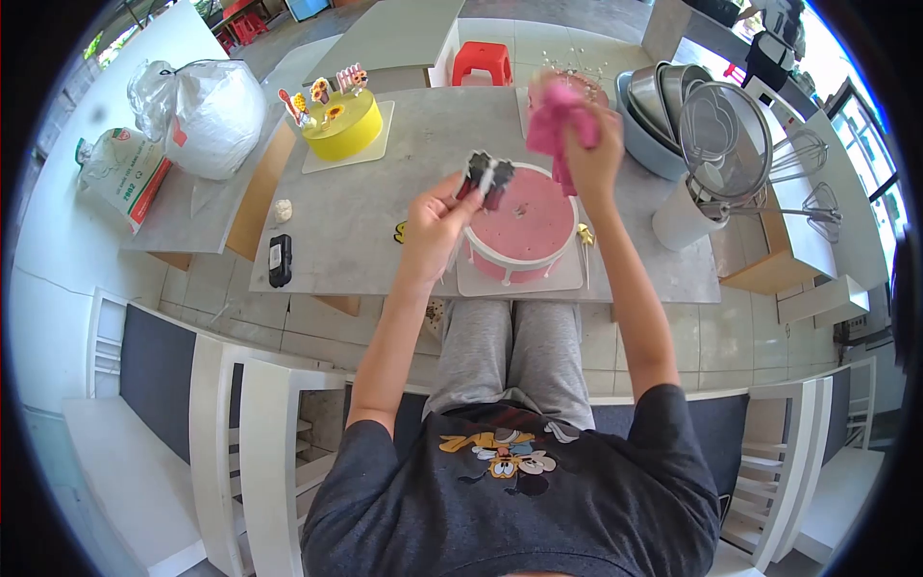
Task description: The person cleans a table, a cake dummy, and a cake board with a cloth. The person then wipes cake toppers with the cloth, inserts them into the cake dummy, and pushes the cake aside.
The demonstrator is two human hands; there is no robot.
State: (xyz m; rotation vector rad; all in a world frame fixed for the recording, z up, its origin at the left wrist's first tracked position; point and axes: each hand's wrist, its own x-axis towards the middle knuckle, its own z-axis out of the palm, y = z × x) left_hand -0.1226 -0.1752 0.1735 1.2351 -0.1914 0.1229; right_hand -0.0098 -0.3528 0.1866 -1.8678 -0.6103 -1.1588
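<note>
Taking the pink cake (522, 223) as the centre of a clock, with the wearer seated at 6 o'clock, the cake sits on a white board (471, 283) at the near edge of a grey table (375, 197). It is round, with a white rim and white drips on its side, and a small mark shows near the middle of its top. The left hand (437, 221), at 9 o'clock, grasps a small dark piece (487, 178) with white on it between thumb and fingers, at the cake's 11 o'clock edge; whether the piece touches the cake I cannot tell. The right hand (591, 149), raised at 1 o'clock, is closed on a crumpled pink cloth (560, 123), slightly blurred, partly hiding a second cake (594, 89) behind it. A small gold piece (585, 234) lies just beside the pink cake at 3 o'clock. Farther off at 3 o'clock, a white tub (685, 216) holds whisks (822, 213); metal bowls (658, 101) are stacked in a blue-grey basin (649, 144) at 2 o'clock. At 10 o'clock, a yellow cake (344, 132) carries flower decorations (319, 90). At 9 o'clock are a small yellow item (400, 232) near the left forearm and, well apart, a black device (279, 262) just below a pale lump (282, 211). A red stool (483, 63) stands beyond the table at 12 o'clock.
</note>
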